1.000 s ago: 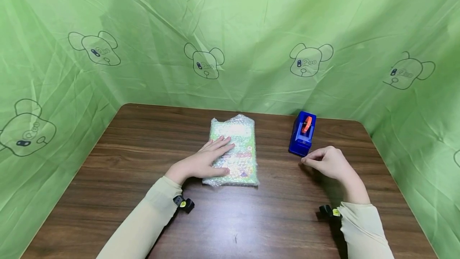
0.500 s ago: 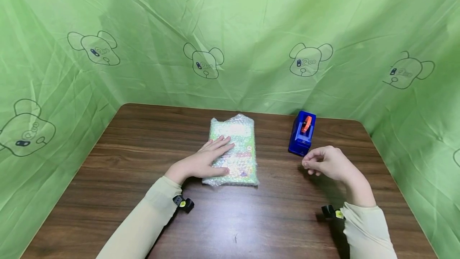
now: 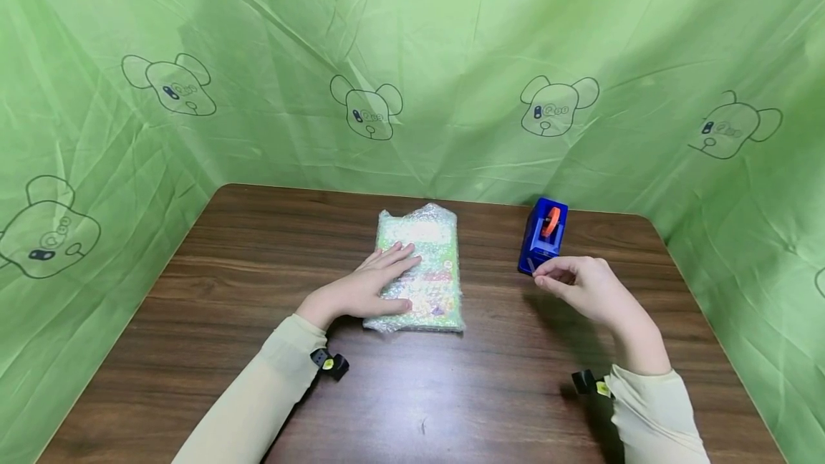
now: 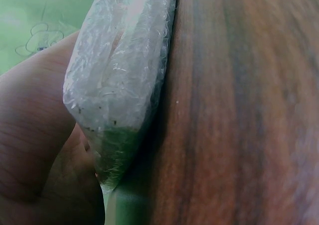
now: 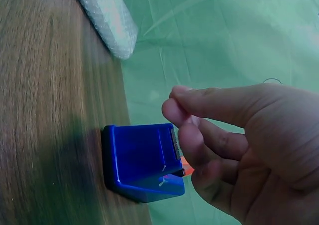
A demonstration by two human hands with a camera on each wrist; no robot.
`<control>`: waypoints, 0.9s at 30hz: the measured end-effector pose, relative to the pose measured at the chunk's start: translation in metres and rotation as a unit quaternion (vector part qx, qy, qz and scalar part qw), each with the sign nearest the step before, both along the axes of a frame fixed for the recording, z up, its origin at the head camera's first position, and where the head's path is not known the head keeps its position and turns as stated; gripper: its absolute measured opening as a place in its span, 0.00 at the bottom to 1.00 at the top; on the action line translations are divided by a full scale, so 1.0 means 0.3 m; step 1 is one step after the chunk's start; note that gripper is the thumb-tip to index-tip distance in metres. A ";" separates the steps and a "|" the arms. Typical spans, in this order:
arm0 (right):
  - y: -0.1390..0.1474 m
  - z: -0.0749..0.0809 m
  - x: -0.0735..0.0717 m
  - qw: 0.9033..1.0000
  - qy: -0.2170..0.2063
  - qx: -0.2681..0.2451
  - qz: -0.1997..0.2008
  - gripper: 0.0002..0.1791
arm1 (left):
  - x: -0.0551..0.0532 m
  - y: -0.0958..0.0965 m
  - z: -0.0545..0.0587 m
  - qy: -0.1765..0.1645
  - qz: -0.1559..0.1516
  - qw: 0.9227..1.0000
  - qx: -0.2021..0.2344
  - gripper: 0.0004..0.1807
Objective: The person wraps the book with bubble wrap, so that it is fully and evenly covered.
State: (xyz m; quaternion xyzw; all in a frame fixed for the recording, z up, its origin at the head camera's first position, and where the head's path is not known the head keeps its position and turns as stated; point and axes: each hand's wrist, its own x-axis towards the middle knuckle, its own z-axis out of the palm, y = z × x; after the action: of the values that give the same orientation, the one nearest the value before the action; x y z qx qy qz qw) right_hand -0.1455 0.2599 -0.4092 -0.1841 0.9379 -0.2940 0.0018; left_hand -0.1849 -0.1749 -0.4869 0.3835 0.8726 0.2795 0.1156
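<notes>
A flat package in bubble wrap (image 3: 430, 235), with a green printed cover showing through, lies on the table. My left hand (image 3: 364, 288) rests on it with fingers spread; in the left wrist view the wrapped edge (image 4: 119, 80) stands beside the thumb. Toward the back right is a blue tape dispenser (image 3: 535, 253) with an orange tape core (image 3: 551, 222). My right hand (image 3: 583, 288) is just in front of it, thumb and index fingertip pinched together. A faint pale sliver at those fingertips looks like clear tape; the right wrist view barely shows it.
The brown wooden table (image 3: 399, 399) has its far edge against a green curtain (image 3: 451, 34) printed with bear heads, which also rises on both sides. Each wrist wears a small black camera on a strap.
My right hand drew slightly back from the dispenser, then moved up and left to its front end, fingertips still pinched. My left hand and the package have stayed in place.
</notes>
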 end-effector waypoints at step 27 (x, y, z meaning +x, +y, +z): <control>-0.093 -0.029 -0.015 0.993 0.117 -0.012 0.024 0.03 | 0.000 -0.002 -0.001 -0.004 0.002 1.000 -0.001 0.50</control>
State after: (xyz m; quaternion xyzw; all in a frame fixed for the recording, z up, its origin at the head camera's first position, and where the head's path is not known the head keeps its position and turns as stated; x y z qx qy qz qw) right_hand -0.1500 0.2321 -0.4178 -0.2395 0.9233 -0.2820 -0.1028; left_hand -0.1850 -0.1756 -0.4872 0.3806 0.8732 0.2802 0.1188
